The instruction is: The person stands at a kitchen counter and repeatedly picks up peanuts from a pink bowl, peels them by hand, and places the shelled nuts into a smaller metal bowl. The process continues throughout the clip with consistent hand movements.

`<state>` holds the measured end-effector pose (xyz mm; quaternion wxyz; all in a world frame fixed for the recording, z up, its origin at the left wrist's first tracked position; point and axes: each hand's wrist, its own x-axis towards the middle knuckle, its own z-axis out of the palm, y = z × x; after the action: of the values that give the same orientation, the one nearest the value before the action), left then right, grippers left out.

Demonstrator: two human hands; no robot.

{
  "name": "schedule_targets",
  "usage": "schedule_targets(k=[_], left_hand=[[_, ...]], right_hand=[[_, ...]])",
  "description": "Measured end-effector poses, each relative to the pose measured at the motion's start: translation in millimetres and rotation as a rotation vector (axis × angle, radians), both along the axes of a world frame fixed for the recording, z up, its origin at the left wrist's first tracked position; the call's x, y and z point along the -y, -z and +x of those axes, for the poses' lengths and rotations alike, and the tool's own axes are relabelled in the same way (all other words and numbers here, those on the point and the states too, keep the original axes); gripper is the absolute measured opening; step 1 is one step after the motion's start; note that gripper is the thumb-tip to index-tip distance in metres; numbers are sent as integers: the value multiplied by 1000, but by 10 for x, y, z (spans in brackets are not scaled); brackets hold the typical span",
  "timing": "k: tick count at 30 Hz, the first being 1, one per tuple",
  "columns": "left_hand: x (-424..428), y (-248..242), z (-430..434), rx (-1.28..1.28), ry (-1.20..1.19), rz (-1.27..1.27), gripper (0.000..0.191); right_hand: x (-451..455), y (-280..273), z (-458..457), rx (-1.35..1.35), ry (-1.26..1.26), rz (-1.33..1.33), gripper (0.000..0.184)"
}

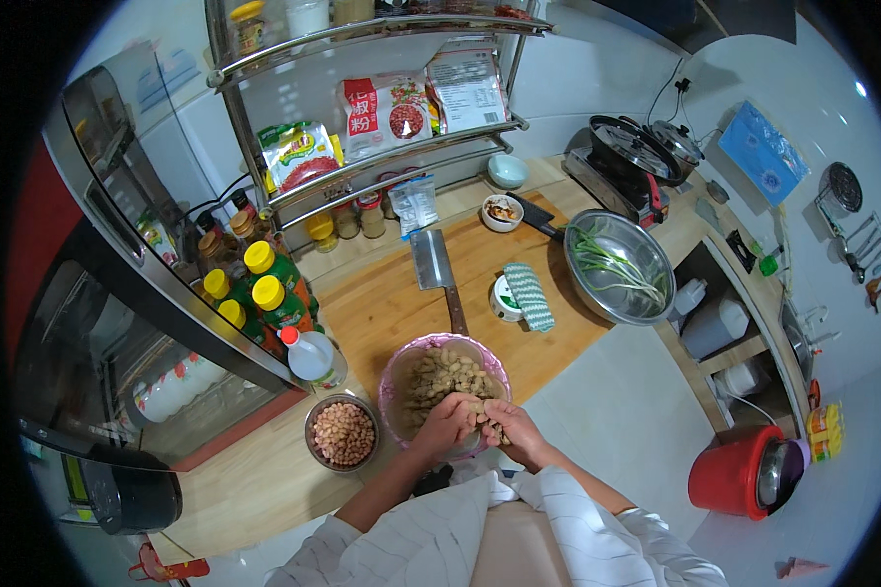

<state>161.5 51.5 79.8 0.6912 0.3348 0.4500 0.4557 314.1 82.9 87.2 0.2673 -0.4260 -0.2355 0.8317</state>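
A pink-rimmed plastic basin (385,407) holds unshelled peanuts (444,374) and stands at the near edge of a wooden cutting board (367,315). Over its near right part, my left hand (451,420) and my right hand (514,433) meet at the fingertips, gripping a peanut (477,417) between them. More peanuts in the shell show under the right hand's fingers. Left of the basin, a round metal bowl (343,433) is filled with shelled pinkish peanut kernels. Beyond the basin lies a cleaver (433,264), its wooden handle pointing towards the basin's rim.
A metal basin of green onions (617,264) sits at the board's right edge, near a white tub (506,299) with a green-striped cloth (530,296). Yellow-capped bottles (268,293) and a white jug (316,357) stand at the left. A metal rack (382,165) rises behind.
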Motion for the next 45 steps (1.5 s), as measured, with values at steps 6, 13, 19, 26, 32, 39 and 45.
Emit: schedule_targets(k=[6,13,19,26,32,39,45], left_hand=[[-16,-95,-65,-4,8,-27,16],[-61,-203,-60,-16,-21,-111,22],[-86,-95,-48,92,-79,-184,25],[-118,-37,-90,-55,34,-244,26],[-112,310,-35,-217,113,-57,36],[-178,300,-131,-255,299,-20,43],[-190,397,-163,-354,287,7,45]], right_hand=[[-65,-14,-60,-36,-25,-29,13],[-101,24,-72,-37,-69,59,13],[-113,-15,-102,11,-92,104,19],[-103,59,-94,148,-196,230,22],[-102,-3,-138,187,-330,263,22],[-137,53,-162,174,-314,161,13],[-143,152,-182,166,-301,108,13]])
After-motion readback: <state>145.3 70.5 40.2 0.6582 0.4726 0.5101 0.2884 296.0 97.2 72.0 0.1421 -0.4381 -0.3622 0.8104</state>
